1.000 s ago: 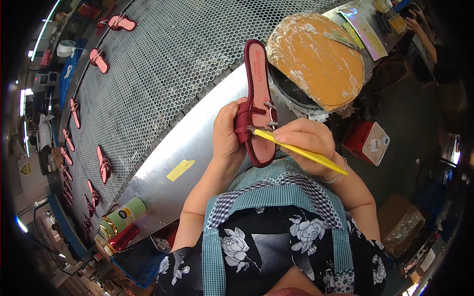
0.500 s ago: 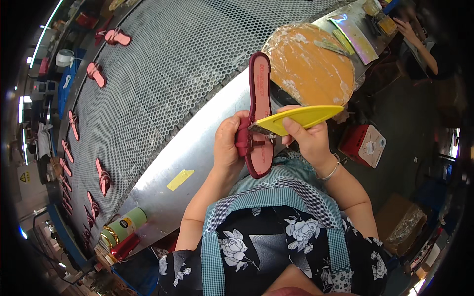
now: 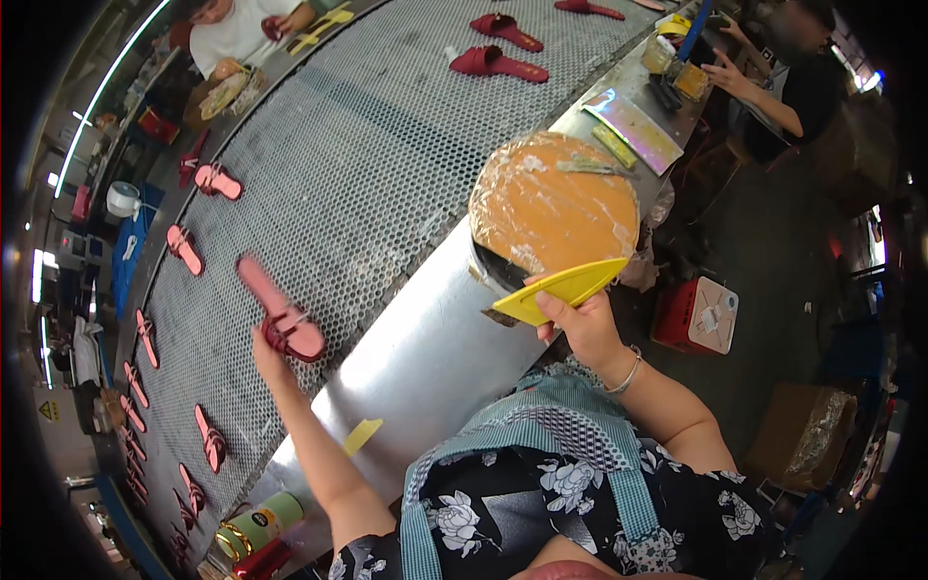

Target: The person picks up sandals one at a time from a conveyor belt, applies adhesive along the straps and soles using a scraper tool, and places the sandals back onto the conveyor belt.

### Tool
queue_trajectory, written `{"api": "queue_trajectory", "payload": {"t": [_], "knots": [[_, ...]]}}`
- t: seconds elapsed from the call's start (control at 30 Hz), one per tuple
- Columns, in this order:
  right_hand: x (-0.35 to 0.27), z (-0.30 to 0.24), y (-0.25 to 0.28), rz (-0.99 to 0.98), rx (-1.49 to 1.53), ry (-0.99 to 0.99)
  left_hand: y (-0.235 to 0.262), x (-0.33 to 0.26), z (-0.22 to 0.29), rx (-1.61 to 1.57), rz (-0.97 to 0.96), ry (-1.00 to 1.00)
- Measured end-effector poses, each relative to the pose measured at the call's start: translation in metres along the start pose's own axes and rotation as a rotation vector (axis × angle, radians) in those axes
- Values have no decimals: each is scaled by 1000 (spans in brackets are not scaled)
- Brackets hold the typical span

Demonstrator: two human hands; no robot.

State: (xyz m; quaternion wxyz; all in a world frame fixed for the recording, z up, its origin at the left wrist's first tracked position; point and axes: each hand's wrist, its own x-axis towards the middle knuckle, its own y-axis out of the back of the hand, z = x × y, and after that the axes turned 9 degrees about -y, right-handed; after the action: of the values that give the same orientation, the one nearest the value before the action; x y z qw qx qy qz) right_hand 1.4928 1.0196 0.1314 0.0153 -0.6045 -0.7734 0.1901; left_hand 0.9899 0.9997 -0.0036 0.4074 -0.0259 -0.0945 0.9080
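Note:
My left hand (image 3: 273, 360) is stretched out over the grey mesh conveyor (image 3: 377, 145), gripping a dark red sandal (image 3: 274, 300) by its strap side. The sandal has a pink insole and is smeared by motion; whether it touches the mesh I cannot tell. In my right hand (image 3: 592, 329) is a flat yellow tool (image 3: 565, 290) shaped like a pointed oval, with a dark tip at its left end. It is held between thumb and fingers, in front of the round orange-topped pad (image 3: 553, 198), which is wrapped in clear film.
More pink-soled sandals (image 3: 184, 249) line the conveyor's left edge, and dark red ones (image 3: 498, 64) lie farther up. A green cylinder (image 3: 259, 525) stands lower left. Co-workers sit across the belt and at right, near a shiny sheet (image 3: 633, 128). A red-and-white box (image 3: 696, 315) is on the floor.
My left hand has carried the sandal left, from in front of me to over the mesh. My right hand keeps the yellow tool, now away from the sandal. The view has shifted.

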Motion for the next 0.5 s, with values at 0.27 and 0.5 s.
{"api": "queue_trajectory", "payload": {"t": [0.27, 0.5], "knots": [[7, -27, 27, 53, -7, -37, 151, 29, -11, 955, 325, -151], [18, -22, 16, 68, -13, -87, -83, -50, 177, 135, -34, -655]]}}
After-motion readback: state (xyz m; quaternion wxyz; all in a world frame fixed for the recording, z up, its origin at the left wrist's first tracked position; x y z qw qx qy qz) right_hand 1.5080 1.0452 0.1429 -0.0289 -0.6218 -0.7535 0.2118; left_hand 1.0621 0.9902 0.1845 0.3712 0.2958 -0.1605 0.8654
